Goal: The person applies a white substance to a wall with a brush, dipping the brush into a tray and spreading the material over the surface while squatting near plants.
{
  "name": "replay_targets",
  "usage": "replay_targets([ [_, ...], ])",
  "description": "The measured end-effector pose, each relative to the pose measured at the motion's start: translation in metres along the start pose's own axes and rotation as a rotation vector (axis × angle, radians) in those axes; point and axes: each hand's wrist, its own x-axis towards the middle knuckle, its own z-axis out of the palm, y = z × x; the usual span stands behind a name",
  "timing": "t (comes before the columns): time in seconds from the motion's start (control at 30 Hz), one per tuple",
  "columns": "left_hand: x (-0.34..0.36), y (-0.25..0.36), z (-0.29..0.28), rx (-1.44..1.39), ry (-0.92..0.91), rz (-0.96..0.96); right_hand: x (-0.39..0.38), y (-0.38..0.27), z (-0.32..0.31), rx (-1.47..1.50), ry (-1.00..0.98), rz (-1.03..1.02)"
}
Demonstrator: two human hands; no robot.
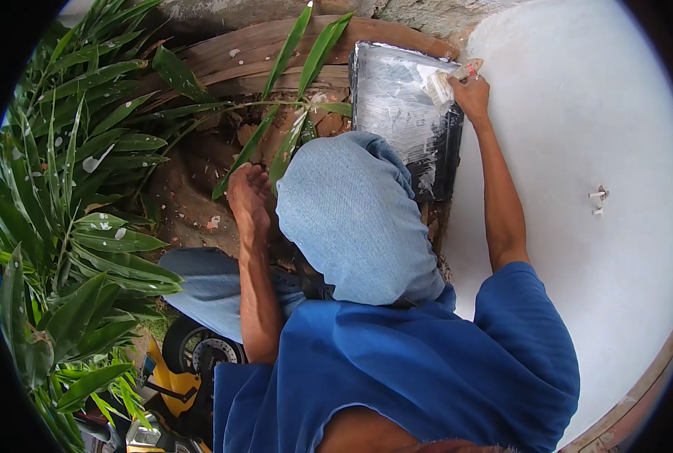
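My right hand is closed around a paintbrush with wide, pale bristles coated in white paint. The bristles are at the upper right part of a black paint tray, whose inside is smeared with white and grey paint. The tray leans between my raised knee and the white wall. My left hand hangs loosely left of the knee, its fingers slightly curled and apart, with nothing visible in it. A long green leaf is right beside its fingers.
A white wall with a small fixture rises on the right. Paint-spotted leafy plants crowd the left. Curved wooden boards edge the soil bed. A yellow and black motorbike stands at the lower left.
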Motion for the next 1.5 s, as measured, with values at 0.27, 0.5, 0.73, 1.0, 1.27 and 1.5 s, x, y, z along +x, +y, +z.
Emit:
replay_targets([
  [0.27,0.003,0.001,0.002,-0.073,0.024,-0.067,-0.012,0.001,0.018,0.127,-0.031,-0.124],
  [0.5,0.004,-0.001,-0.002,-0.1,0.023,-0.068,-0.02,-0.014,0.019,0.015,0.007,-0.115],
  [0.73,0.008,-0.007,-0.008,-0.161,0.013,-0.07,-0.016,-0.023,0.017,0.199,-0.041,-0.233],
  [1.0,-0.002,-0.001,0.001,-0.204,0.033,-0.017,-0.03,-0.043,0.028,0.217,-0.145,-0.305],
  [1.27,-0.002,0.005,0.007,-0.235,0.021,-0.017,-0.036,-0.076,-0.007,1.244,-0.384,0.091],
  [1.5,0.003,-0.004,0.0,-0.202,0.0,-0.033,-0.037,-0.148,-0.062,1.562,-0.524,0.082],
])
